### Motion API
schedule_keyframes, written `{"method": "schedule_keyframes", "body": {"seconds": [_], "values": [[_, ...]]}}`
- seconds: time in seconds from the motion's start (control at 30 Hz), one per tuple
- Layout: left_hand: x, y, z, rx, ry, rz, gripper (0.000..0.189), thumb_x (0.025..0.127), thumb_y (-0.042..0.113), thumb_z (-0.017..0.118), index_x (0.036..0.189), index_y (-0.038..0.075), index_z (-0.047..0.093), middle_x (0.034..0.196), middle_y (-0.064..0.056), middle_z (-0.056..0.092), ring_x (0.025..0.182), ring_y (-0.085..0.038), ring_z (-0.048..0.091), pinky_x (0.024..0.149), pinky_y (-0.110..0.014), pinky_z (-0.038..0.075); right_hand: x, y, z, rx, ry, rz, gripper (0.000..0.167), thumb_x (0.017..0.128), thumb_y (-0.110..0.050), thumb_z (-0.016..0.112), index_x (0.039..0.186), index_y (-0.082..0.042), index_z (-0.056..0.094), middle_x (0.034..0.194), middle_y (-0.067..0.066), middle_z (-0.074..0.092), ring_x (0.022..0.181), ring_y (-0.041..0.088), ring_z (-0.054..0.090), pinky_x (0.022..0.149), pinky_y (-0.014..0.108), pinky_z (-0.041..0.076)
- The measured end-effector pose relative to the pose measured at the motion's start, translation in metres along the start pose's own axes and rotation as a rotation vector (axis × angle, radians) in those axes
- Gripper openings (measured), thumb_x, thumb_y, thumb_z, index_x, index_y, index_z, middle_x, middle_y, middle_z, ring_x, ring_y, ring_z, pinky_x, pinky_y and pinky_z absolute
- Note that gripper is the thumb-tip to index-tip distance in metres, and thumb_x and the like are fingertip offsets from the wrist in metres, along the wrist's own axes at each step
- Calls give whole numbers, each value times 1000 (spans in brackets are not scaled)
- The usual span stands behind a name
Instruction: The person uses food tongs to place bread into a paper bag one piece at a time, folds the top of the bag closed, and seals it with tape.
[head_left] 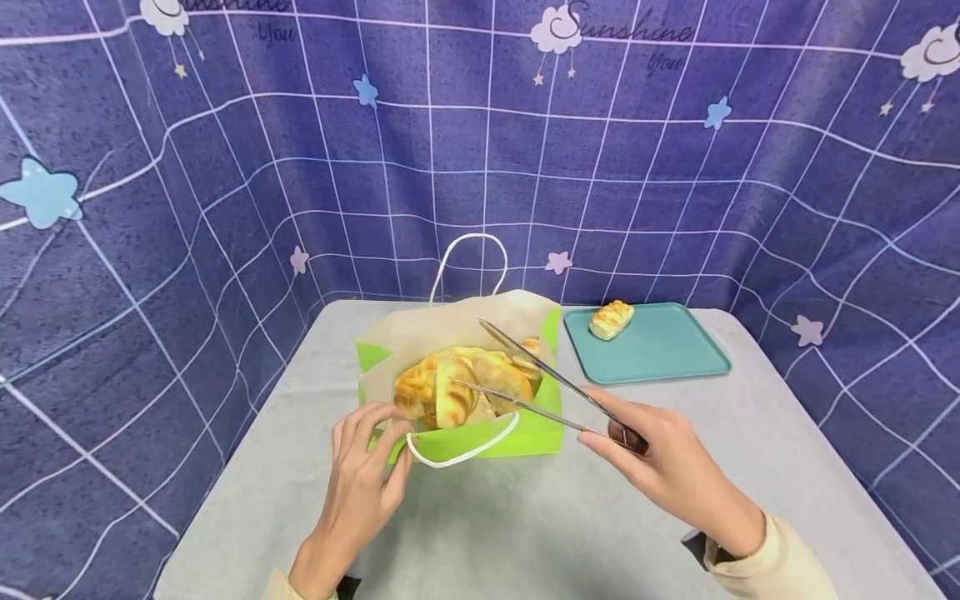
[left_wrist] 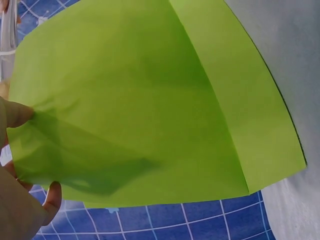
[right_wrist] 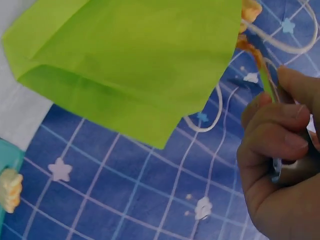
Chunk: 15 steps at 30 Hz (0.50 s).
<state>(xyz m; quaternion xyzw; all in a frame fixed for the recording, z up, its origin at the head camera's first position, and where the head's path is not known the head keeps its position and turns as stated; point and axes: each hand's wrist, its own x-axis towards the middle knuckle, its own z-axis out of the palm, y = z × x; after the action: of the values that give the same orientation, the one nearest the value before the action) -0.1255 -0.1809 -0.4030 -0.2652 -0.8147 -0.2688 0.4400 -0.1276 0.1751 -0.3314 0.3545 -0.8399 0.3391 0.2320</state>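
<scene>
A green paper bag (head_left: 517, 437) with white cord handles stands on the table, its mouth open toward me. Several golden bread pieces (head_left: 453, 387) fill the opening. My left hand (head_left: 367, 467) pinches the bag's near left rim, thumb and fingers on either side of the paper, as the left wrist view also shows. In my right hand (head_left: 660, 450) are metal tongs (head_left: 555, 375), gripped near the hinge. The tongs' arms are spread apart over the bread, one tip above the bag's back wall and the other over a bread piece; nothing is held between them.
To the right of the bag lies a teal tray (head_left: 675, 346) with one small bread roll (head_left: 611, 320) at its back left. A grey cloth covers the table (head_left: 480, 533). Blue patterned curtain (head_left: 480, 133) hangs behind and on both sides.
</scene>
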Motion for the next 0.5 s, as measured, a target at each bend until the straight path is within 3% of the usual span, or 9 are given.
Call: {"method": "schedule_keyframes", "body": {"seconds": [0.23, 0.4, 0.5], "values": [[-2, -1, -1, 8, 27, 15, 18, 94, 19, 54, 94, 9, 69, 113, -13, 63, 112, -37, 52, 91, -52, 31, 20, -15, 18, -26, 5, -84, 49, 87, -18, 76, 133, -11, 63, 69, -14, 45, 57, -2, 38, 54, 10, 35], [-3, -2, -1, 4, 29, 18, 17, 92, 18, 54, 94, 8, 68, 112, -13, 63, 111, -37, 52, 91, -51, 32, 20, -14, 23, -56, 43, -69, 49, 89, -19, 75, 135, -9, 62, 70, -13, 47, 57, -1, 38, 52, 11, 35], [-3, -4, -2, 0, 32, 31, 17, 92, 17, 55, 94, 6, 67, 110, -14, 63, 109, -38, 53, 90, -51, 33, 18, -3, 19, -56, 125, -46, 51, 87, -13, 75, 136, -8, 60, 70, -12, 48, 55, 0, 38, 50, 11, 34]]}}
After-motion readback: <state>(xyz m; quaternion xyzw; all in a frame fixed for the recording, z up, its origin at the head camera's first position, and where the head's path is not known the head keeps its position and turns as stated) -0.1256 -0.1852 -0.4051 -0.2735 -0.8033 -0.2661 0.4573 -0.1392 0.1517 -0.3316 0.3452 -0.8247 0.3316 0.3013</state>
